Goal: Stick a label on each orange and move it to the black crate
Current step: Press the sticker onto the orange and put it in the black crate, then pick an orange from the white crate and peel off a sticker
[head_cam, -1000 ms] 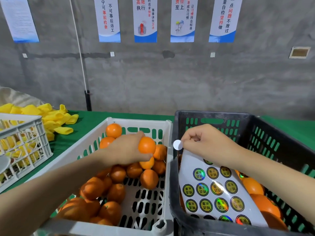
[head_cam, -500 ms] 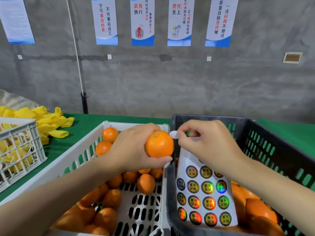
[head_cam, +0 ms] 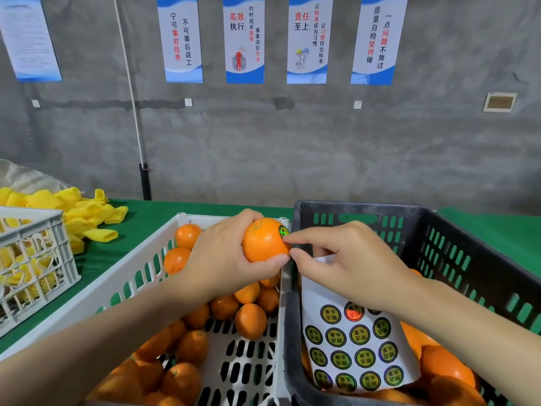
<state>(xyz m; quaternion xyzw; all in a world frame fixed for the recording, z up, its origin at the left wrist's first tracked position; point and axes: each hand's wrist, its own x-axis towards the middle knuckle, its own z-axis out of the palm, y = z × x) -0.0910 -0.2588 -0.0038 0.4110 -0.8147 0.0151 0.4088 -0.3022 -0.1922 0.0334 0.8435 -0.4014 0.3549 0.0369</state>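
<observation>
Nearest, loose oranges (head_cam: 251, 320) are seen lying in the white crate (head_cam: 96, 294). To its right the black crate (head_cam: 366, 206) is set touching it, with several oranges already moved (head_cam: 445, 364) and a label sheet (head_cam: 354, 344) leaning inside.

- Task's thing: one orange (head_cam: 263, 241) is held up over the seam between the two crates, not yet in the black one.
- Left hand (head_cam: 222, 259): fingers and thumb are wrapped round the orange from the left and from below.
- Right hand (head_cam: 351, 265): the index fingertip (head_cam: 288, 237) is laid on the round label (head_cam: 283, 231) at the fruit's upper right, with the thumb just beneath. The remaining fingers are curled at the sheet's top edge, which appears to be gripped there.

Step judged in hand: pressing the label down.

- The label is best rubbed from its centre outward so no edge is left lifted on the dimpled peel.
- The fruit should be braced firmly by the left hand against that push.
- The sheet should be kept clear of the sticky face.
- A short carry to the right is all that is then needed, and the orange should be lowered rather than dropped onto the others.

Farther off, yellow foam sleeves (head_cam: 85, 212) are heaped on the green table (head_cam: 164, 212) behind a small white crate (head_cam: 35, 253). Posters (head_cam: 244, 39) are hung on the grey wall.
</observation>
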